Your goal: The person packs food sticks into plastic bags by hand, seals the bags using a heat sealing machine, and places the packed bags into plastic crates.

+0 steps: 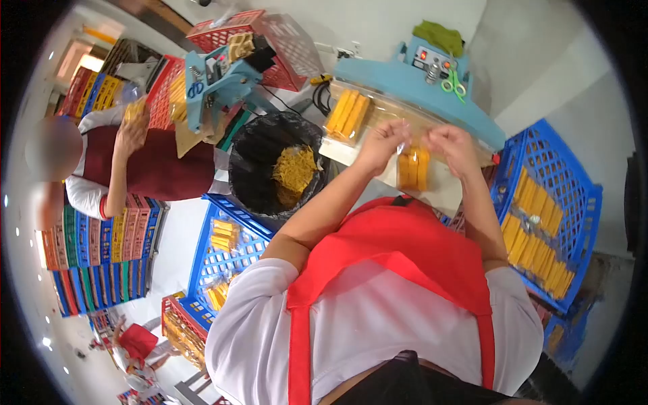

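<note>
In front of a light-blue bag sealer (378, 77), a clear plastic bag of yellow-orange sticks (413, 170) lies on the sealer's pale work plate. My left hand (383, 144) is closed, its fingertips pinching the upper left of the bag's clear mouth. Opposite it, my right hand (451, 147) pinches the upper right side. The film between my fingers is hard to see. Beyond my left hand, a second bag of sticks (347, 116) rests on the plate. Green-handled scissors (453, 86) hang on the sealer's front, and a green cloth (439, 38) lies on top.
A black-lined bin (243, 158) with yellow scraps stands left. Blue crates (582, 209) (197, 263) holding bagged sticks flank me. Further left, a co-worker in a maroon apron (165, 162) holds a bag by another blue sealer (223, 84). Stacked crates (101, 233) stand behind.
</note>
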The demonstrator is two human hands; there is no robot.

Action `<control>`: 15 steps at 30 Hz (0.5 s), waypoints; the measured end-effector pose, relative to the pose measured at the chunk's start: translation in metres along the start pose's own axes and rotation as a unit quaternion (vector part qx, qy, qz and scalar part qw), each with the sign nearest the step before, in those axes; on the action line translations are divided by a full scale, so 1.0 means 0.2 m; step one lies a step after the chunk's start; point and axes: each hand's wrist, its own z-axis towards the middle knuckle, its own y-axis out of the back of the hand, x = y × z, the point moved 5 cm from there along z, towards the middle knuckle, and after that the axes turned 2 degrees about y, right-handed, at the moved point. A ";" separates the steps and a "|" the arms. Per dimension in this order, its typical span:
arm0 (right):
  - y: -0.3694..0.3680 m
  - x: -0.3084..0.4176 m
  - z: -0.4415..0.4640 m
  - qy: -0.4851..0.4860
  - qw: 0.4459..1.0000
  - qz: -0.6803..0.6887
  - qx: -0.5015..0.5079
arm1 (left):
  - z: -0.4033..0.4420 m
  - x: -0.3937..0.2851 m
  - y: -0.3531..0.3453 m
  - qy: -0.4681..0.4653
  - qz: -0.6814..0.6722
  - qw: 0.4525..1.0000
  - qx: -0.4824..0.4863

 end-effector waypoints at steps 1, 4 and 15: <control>0.00 -0.02 0.01 -0.008 1.000 0.003 -0.014 | 0.00 0.00 -0.02 0.015 -0.002 1.000 0.005; 0.00 -0.02 0.01 -0.003 0.999 0.027 -0.048 | 0.00 -0.02 -0.03 0.033 -0.082 0.995 -0.040; 0.07 -0.07 -0.01 0.027 0.989 0.097 -0.108 | 0.08 -0.02 -0.02 -0.067 0.093 0.993 -0.023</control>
